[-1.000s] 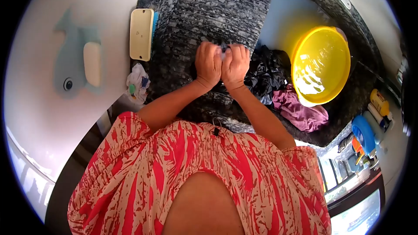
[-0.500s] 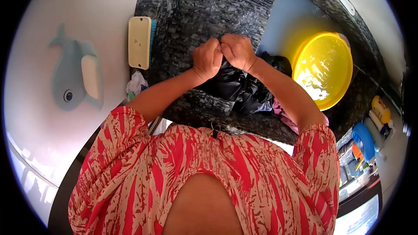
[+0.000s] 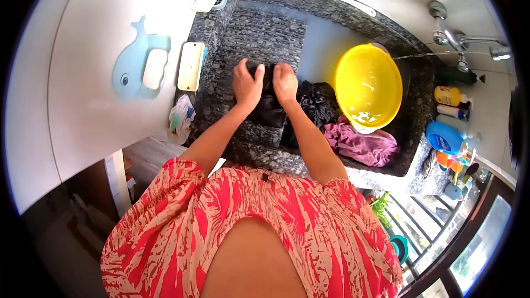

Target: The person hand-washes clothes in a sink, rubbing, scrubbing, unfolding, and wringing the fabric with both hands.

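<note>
Person wears a loose top [image 3: 251, 198], streaky red-pink and beige print. Short sleeves [image 3: 175, 179] look gathered. Rounded neckline [image 3: 253, 216], small dark tab [image 3: 265, 177] up front. Left hand [image 3: 248, 85] and right hand [image 3: 285, 84] bare.

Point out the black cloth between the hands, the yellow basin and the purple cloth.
Black cloth [image 3: 269, 109]: head view, on its bunched lower part.
Yellow basin [image 3: 343, 85]: head view, on its inner wall, picture left.
Purple cloth [image 3: 361, 144]: head view, middle of its crumpled heap.

A light-blue whale-shaped holder [image 3: 130, 67] is on the white wall [image 3: 83, 77]; a yellow bottle [image 3: 447, 95] sits near a blue bottle [image 3: 444, 137].
</note>
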A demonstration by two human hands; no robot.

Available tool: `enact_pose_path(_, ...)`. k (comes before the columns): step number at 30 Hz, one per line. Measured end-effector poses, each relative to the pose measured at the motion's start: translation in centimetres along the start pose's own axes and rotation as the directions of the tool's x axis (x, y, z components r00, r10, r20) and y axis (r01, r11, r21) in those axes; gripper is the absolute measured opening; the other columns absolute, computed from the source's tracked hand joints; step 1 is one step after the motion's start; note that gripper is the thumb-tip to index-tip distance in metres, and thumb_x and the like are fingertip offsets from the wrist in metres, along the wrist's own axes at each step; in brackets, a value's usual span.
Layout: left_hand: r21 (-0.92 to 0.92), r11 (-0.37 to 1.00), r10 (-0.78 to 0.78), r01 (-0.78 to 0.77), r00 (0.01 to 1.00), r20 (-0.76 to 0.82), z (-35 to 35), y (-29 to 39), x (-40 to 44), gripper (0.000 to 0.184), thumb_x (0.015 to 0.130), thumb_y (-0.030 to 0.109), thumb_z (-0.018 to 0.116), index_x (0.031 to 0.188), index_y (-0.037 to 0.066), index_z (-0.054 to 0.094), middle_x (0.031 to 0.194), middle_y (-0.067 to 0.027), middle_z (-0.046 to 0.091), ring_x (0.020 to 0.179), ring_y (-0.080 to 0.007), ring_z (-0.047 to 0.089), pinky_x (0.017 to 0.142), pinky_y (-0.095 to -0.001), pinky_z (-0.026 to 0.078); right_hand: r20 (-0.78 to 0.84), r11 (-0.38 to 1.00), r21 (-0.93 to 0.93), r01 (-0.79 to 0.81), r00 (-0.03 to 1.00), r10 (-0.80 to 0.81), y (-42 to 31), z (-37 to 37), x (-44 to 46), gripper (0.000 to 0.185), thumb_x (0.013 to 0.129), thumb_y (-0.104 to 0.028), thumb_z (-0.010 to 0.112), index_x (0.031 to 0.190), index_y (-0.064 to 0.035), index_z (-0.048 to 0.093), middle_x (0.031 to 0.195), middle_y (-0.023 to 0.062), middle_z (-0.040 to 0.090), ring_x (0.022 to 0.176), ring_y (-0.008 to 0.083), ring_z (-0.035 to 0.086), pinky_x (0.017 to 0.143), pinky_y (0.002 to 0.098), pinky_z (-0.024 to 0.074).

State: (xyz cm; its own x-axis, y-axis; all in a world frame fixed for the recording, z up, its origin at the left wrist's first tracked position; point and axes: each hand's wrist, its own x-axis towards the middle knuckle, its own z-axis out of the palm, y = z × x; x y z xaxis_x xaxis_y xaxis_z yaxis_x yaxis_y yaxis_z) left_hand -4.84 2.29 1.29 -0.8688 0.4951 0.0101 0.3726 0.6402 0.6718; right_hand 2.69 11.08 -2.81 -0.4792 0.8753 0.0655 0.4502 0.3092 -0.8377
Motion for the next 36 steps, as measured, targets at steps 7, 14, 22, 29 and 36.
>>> enact_pose_path(7, 0.228, 0.972, -0.139, 0.053, 0.915, 0.380, -3.5, -1.9, -5.5, 0.070, 0.072, 0.046, 0.071, 0.122, 0.001, 0.050, 0.115, -0.0215, 0.057, 0.108, -0.0366, 0.055, 0.091, -0.0438, 0.044, -0.184, 0.997, -0.060, -0.051, 0.982, 0.039, 5.3, -6.4, -2.1, 0.024, 0.091, -0.020, 0.049, 0.082, -0.0021, 0.062, 0.086, 0.0219, 0.061, 0.076, 0.0450, 0.057, 0.073, 0.0507, 0.0460)
enact_pose_path(14, -0.558, 0.762, -0.039, 0.329, 0.883, 0.468, -8.5, 2.7, -3.1, 0.006, 0.068, -0.003, 0.062, 0.073, 0.000, 0.064, 0.073, -0.0018, 0.059, 0.069, -0.0105, 0.054, 0.065, -0.0250, 0.042, -0.009, 0.846, 0.485, -0.222, 0.966, 0.258, 4.0, -12.6, 6.7, 0.027, 0.091, -0.023, 0.049, 0.077, -0.0019, 0.059, 0.071, 0.0153, 0.060, 0.060, 0.0247, 0.059, 0.057, 0.0387, 0.0496)
enact_pose_path(22, -0.573, 0.788, -0.078, 0.225, 0.960, 0.270, -12.4, 0.1, -7.6, 0.006, 0.072, -0.002, 0.057, 0.074, 0.000, 0.062, 0.071, -0.0007, 0.057, 0.065, -0.0077, 0.052, 0.062, -0.0203, 0.039, -0.035, 0.502, 0.863, -0.053, 0.986, 0.164, -1.4, -22.2, 15.3, 0.025, 0.090, -0.018, 0.058, 0.103, 0.0023, 0.065, 0.087, 0.0068, 0.064, 0.069, 0.0169, 0.062, 0.061, 0.0288, 0.0525)
enact_pose_path(29, 0.161, 0.986, 0.022, -0.034, 0.997, 0.075, -9.4, -6.1, -7.4, 0.010, 0.070, 0.011, 0.060, 0.073, 0.013, 0.069, 0.074, -0.0127, 0.064, 0.067, -0.0343, 0.060, 0.060, -0.0409, 0.047, 0.154, 0.821, 0.550, -0.156, 0.985, 0.084, 2.0, -16.1, 12.7, 0.041, 0.091, -0.030, 0.056, 0.126, -0.0089, 0.055, 0.097, 0.0055, 0.062, 0.083, 0.0151, 0.060, 0.071, 0.0295, 0.0493)
enact_pose_path(36, 0.405, 0.746, 0.554, -0.529, 0.830, 0.064, -8.2, -4.0, -6.9, 0.014, 0.071, 0.017, 0.066, 0.084, 0.014, 0.064, 0.104, -0.0054, 0.056, 0.101, -0.0287, 0.053, 0.083, -0.0465, 0.039, 0.171, 0.988, -0.117, -0.098, 0.978, 0.117, 12.7, -8.0, 2.4, 0.057, 0.082, -0.042, 0.064, 0.125, -0.0044, 0.055, 0.119, 0.0236, 0.059, 0.107, 0.0398, 0.058, 0.092, 0.0425, 0.0462)
